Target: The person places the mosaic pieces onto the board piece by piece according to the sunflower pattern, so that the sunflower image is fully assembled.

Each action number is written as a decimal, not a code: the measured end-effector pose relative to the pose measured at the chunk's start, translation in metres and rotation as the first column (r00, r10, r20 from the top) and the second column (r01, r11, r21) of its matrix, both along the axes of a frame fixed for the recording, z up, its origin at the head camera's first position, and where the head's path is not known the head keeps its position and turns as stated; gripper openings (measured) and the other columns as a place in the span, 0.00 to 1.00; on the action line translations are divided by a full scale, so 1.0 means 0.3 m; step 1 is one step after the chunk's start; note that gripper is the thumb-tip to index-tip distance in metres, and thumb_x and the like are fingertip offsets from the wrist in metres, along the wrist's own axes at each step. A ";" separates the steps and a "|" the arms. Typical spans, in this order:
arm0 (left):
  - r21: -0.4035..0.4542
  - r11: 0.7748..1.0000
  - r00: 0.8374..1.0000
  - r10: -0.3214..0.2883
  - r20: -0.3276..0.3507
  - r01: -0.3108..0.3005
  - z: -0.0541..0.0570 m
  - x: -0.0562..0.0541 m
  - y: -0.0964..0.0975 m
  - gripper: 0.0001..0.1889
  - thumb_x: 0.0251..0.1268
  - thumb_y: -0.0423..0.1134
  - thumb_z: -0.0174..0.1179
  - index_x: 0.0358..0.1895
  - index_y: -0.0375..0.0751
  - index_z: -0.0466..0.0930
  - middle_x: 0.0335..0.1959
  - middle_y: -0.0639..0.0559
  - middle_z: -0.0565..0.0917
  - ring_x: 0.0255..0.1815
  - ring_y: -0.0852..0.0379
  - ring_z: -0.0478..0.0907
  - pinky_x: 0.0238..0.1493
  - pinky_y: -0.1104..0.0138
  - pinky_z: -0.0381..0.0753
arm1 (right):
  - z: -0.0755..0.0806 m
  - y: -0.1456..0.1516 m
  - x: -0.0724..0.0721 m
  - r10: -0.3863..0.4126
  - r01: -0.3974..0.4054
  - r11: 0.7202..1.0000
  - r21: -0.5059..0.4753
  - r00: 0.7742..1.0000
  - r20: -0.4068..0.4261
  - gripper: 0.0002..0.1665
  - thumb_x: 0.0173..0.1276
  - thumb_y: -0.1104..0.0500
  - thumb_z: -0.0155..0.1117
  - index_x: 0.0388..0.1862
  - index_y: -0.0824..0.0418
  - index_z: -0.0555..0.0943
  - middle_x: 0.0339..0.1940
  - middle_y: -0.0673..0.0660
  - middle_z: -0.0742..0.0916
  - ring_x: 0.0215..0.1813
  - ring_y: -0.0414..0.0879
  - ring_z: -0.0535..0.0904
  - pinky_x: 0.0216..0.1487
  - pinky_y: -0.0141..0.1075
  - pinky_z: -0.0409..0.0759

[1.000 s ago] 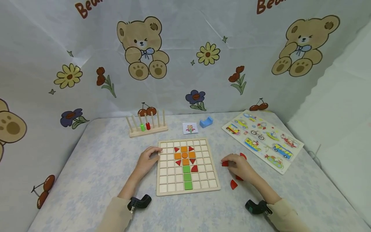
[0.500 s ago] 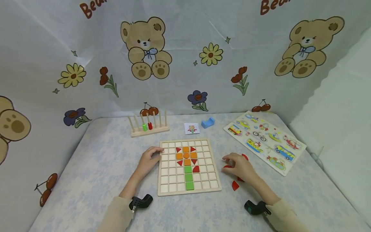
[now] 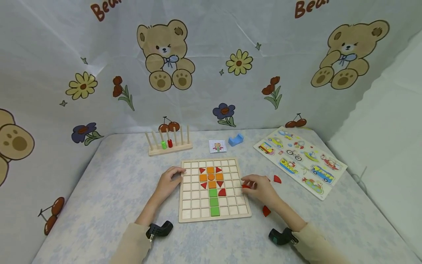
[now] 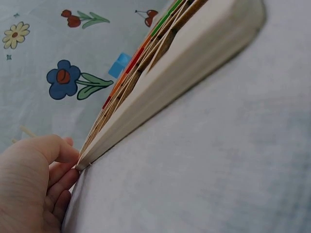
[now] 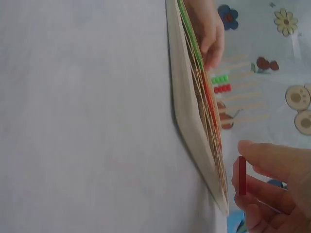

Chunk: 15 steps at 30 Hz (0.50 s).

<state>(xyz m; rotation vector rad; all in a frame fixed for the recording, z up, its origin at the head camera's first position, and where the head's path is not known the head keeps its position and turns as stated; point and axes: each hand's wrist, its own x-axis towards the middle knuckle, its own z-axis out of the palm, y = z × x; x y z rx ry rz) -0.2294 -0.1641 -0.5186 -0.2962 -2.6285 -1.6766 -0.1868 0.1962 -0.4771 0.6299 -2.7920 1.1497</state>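
A square wooden grid board (image 3: 196, 203) holds orange, green and red pieces in its cells. My left hand (image 3: 167, 183) is at the board's left edge; in the left wrist view, the thumb and fingers of that hand (image 4: 34, 179) meet at the board's corner. My right hand (image 3: 262, 189) pinches a red piece (image 5: 239, 175) between thumb and fingers, at the board's right edge. Seen edge-on in the right wrist view, the piece is thin and its full outline is hidden. Loose red quarter-circle pieces (image 3: 277, 179) lie around the right hand, partly covered by it.
Behind the board stand a wooden peg rack (image 3: 170, 149) with green and red beads, a small pattern card (image 3: 218, 146) and a blue holder (image 3: 236, 139). A vehicle picture board (image 3: 300, 161) lies at the back right. A patterned cloth (image 3: 204, 66) hangs behind.
My right hand has picked up the red piece and moved left with it to the board's right edge. The left hand stays at the left edge.
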 end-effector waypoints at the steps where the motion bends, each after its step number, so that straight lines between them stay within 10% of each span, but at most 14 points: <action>1: -0.003 1.000 1.000 0.000 0.000 0.000 0.000 0.000 -0.001 0.15 0.70 0.30 0.58 0.57 0.39 0.81 0.61 0.43 0.79 0.67 0.45 0.72 0.71 0.50 0.70 | 0.001 -0.026 0.001 0.015 -0.015 1.000 -0.004 1.000 0.004 0.20 0.58 0.64 0.75 0.50 0.68 0.84 0.34 0.54 0.87 0.31 0.37 0.73 0.32 0.28 0.76; 15: 0.004 1.000 1.000 0.010 -0.014 -0.010 0.002 -0.001 -0.002 0.15 0.68 0.29 0.59 0.56 0.39 0.82 0.59 0.44 0.81 0.65 0.46 0.74 0.69 0.51 0.72 | -0.017 -0.129 0.010 0.129 -0.127 0.991 -0.047 0.991 0.046 0.21 0.57 0.67 0.74 0.50 0.69 0.83 0.37 0.56 0.86 0.34 0.41 0.75 0.33 0.28 0.77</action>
